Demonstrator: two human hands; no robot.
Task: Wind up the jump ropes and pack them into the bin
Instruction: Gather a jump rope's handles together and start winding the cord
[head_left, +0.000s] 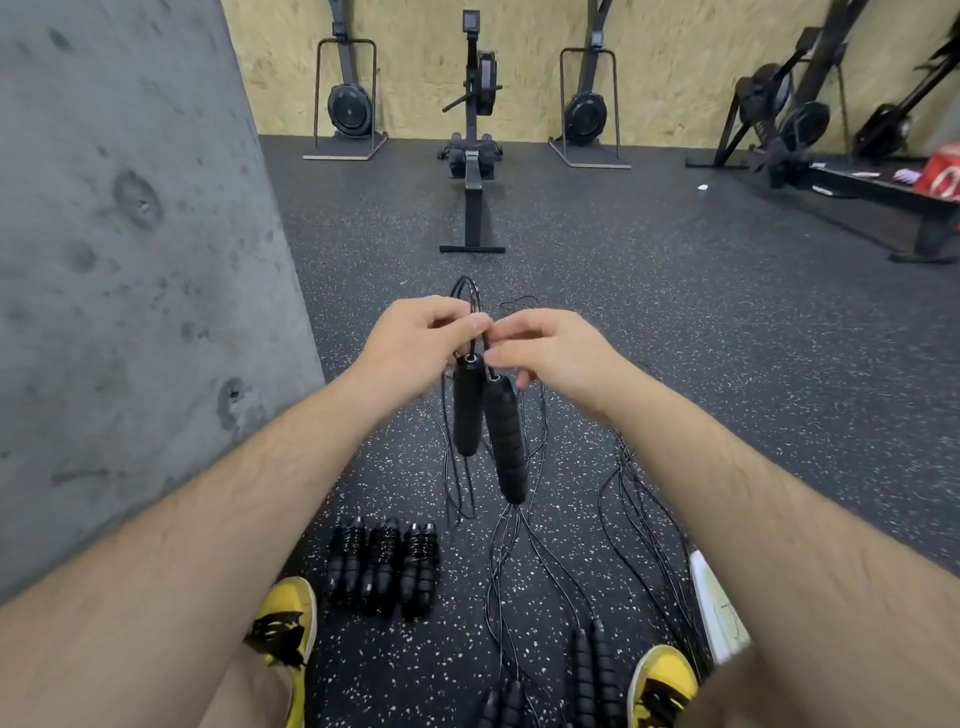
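Both hands meet at chest height over the floor: the left hand (415, 338) has its fingers curled round a gathered bunch of cord (470, 299) just above the two handles (488, 426), and the right hand (545, 353) pinches the same cord with thumb and fingertips right beside it. The jump rope hangs from that grip, its two black foam handles dangling side by side, touching, while loose strands trail down to the rubber floor (675, 312).

By the look of it the cord is thin, slick and springy, so loops will probably want to slip open unless held tight near the handles. The handles seem light, ribbed and easy to grip, and look like the best place to take hold once the cord is wrapped.

Below, three wound ropes (383, 569) lie in a neat row near the left yellow shoe (283, 629). More unwound ropes (587, 660) sprawl between the shoes, their cords tangled across the floor.

No bin is clearly in view. A pale edge (714, 603) shows beside the right forearm, but I cannot tell what it is or what it holds.
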